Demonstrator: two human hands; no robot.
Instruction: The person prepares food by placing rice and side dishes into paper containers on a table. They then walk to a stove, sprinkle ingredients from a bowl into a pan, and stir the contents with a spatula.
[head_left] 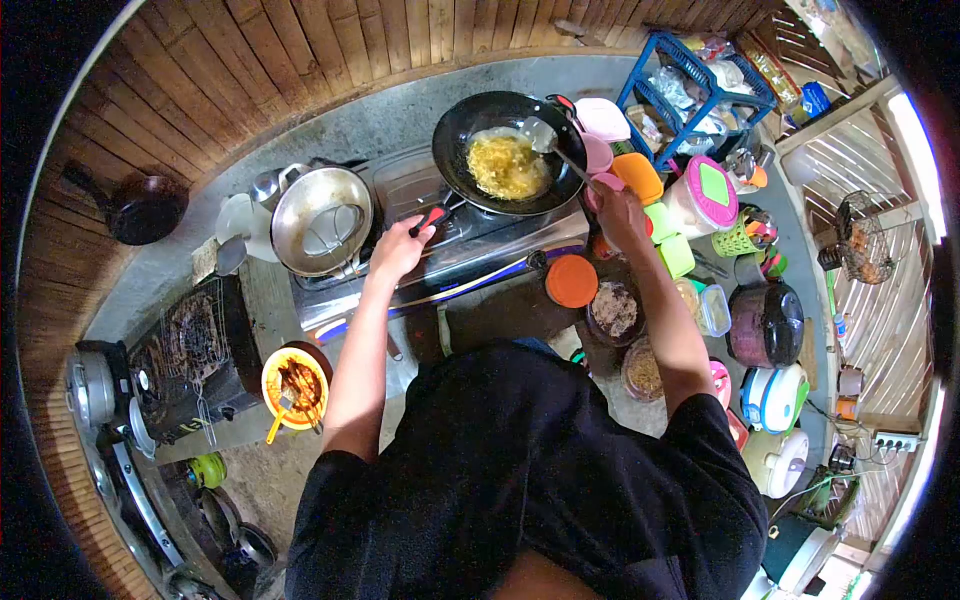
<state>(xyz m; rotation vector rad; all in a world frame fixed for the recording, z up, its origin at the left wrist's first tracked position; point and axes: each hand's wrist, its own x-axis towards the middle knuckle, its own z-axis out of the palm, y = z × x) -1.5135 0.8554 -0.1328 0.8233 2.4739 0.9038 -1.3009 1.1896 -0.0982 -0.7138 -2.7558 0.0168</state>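
A black wok (455, 150) sits on the right side of the gas stove (400, 190), with yellow egg-like food (505, 165) cooking in bubbling oil inside it. My left hand (400, 250) is closed round the wok's black and red handle (430, 220). My right hand (617, 212) grips the handle of a metal spatula (540, 134). The spatula's blade rests at the upper right of the food, inside the wok.
Left on the stove stands a metal pan (285, 235) with a strainer in it. A yellow bowl (270, 385) of dark sauce lies at lower left. Lidded containers (640, 175) and a blue rack (650, 90) crowd the right. An orange lid (571, 281) lies near the stove.
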